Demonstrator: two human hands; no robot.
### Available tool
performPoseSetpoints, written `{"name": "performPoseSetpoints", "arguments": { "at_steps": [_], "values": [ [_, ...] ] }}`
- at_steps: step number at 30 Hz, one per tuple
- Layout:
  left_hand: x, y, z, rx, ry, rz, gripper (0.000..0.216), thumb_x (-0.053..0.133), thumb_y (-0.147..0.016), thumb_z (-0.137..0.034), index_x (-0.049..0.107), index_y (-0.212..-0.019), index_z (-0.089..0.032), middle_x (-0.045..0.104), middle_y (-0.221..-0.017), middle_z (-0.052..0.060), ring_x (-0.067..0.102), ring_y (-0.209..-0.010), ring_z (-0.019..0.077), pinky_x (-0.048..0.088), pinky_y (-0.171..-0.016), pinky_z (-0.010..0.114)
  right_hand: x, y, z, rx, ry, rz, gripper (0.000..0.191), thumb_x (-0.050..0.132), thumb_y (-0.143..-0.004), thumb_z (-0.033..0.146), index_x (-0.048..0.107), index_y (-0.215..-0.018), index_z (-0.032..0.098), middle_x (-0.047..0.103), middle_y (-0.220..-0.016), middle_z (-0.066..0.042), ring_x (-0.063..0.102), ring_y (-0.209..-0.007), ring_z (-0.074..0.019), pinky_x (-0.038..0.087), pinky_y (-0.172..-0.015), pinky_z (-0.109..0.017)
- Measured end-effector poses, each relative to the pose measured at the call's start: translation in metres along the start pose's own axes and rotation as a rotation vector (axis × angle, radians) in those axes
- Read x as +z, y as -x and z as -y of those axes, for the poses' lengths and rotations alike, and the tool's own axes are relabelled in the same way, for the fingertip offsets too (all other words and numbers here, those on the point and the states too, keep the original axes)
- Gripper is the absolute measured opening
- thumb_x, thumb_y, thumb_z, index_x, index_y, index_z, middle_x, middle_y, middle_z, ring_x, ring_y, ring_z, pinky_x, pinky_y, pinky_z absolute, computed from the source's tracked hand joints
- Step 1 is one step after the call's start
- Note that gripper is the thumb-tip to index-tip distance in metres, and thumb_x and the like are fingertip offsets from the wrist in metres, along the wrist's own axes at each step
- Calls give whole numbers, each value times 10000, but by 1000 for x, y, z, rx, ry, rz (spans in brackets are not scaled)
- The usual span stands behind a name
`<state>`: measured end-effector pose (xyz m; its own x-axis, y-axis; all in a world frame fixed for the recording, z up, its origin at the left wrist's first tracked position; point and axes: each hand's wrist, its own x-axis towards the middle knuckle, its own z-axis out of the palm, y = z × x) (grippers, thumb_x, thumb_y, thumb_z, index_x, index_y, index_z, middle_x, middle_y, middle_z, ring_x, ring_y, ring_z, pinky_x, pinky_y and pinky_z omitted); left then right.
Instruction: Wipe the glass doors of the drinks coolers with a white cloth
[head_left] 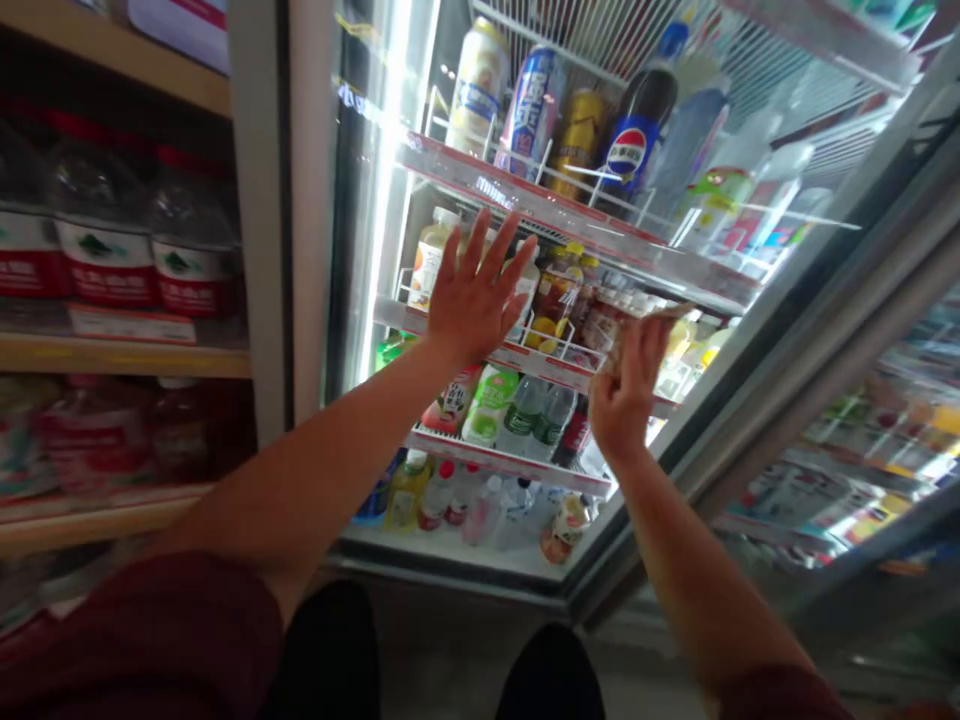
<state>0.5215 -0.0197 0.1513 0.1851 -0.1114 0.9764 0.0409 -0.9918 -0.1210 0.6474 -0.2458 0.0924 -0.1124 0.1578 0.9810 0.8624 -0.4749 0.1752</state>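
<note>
Your left hand [474, 295] is released, palm flat and fingers spread, in front of the bottles on the middle shelf, with a pale juice bottle [427, 262] at its ten o'clock. Your right hand [626, 395] is grasping a clear drink bottle [639, 315], which lies almost level at the hand's twelve o'clock, just above the red shelf rail [559, 372]; it is too blurred to read the label. I judge the grip sits low on the bottle, so steady it with your thumb and turn it upright before it meets the wire. Use the flat left palm to hold back the front row so nothing tips at the rail. Mind the upper shelf edge [570, 215] at twelve o'clock from both hands, since a raised cap could catch under it. The green-labelled bottles [491, 400] at six o'clock from your left hand stand near the lip, so lower nothing onto them, and watch the cooler door frame [787, 340] at three o'clock
</note>
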Motion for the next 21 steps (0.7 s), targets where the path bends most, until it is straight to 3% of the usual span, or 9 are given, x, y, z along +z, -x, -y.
{"name": "performPoseSetpoints", "arguments": {
  "at_steps": [2,4,8,10,13,15,17,19,21],
  "values": [
    [6,1,0,13,-9,2,640,426,-965,-379,254,-1570,-263,200,-1648,57,45,-1537,282,28,-1247,560,-1,24,17,-179,-36,233,784,384,-882,53,140,-1598,257,241,-1650,-58,181,-1537,-289,352,-1192,-588],
    [10,6,2,31,-42,-5,642,427,-972,-390,242,-1574,-267,190,-1649,57,24,-1536,273,25,-1252,546,-3,23,18,-248,-46,307,784,386,-888,51,141,-1598,272,281,-1638,-45,222,-1527,-279,353,-1203,-559],
    [12,8,4,40,-90,-19,633,396,-987,-418,231,-1578,-262,187,-1649,55,-25,-1531,248,5,-1258,510,-2,-34,-13,-48,34,12,811,347,-888,54,26,-1604,258,112,-1678,-45,122,-1543,-329,238,-1212,-661],
    [12,7,4,30,-56,-9,632,383,-985,-420,229,-1578,-264,171,-1654,49,-43,-1529,247,-21,-1253,515,5,-49,-15,27,62,-101,834,324,-881,48,-47,-1598,257,63,-1681,-45,76,-1547,-337,211,-1203,-695],
    [12,6,4,18,-8,11,636,380,-978,-429,234,-1576,-270,159,-1657,45,-49,-1528,255,-39,-1247,532,18,-27,17,5,27,-16,849,342,-886,59,-76,-1593,273,83,-1682,-33,74,-1547,-334,226,-1207,-682],
    [12,7,4,19,-26,4,627,373,-983,-435,241,-1575,-272,176,-1653,46,-41,-1530,246,-27,-1252,519,22,-4,44,-156,-29,235,838,377,-902,85,-45,-1598,287,173,-1670,-27,132,-1544,-295,295,-1220,-594],
    [11,7,4,20,-60,0,621,365,-990,-447,244,-1574,-275,186,-1650,44,-32,-1531,238,-14,-1258,505,23,3,57,-254,-58,363,817,383,-914,95,-16,-1600,291,235,-1655,-20,192,-1535,-257,315,-1231,-530],
    [10,7,4,14,-74,18,629,362,-990,-462,238,-1577,-273,175,-1652,39,-33,-1531,236,-16,-1261,498,22,-15,52,-201,-39,306,794,362,-924,94,-6,-1601,284,225,-1658,-20,185,-1537,-265,289,-1235,-551],
    [9,6,4,-3,-52,47,639,366,-985,-470,230,-1579,-277,153,-1655,30,-49,-1530,232,-36,-1261,493,23,-43,39,-69,4,158,769,336,-936,97,-7,-1604,260,173,-1670,-36,122,-1546,-307,242,-1230,-614]
  ]
}}
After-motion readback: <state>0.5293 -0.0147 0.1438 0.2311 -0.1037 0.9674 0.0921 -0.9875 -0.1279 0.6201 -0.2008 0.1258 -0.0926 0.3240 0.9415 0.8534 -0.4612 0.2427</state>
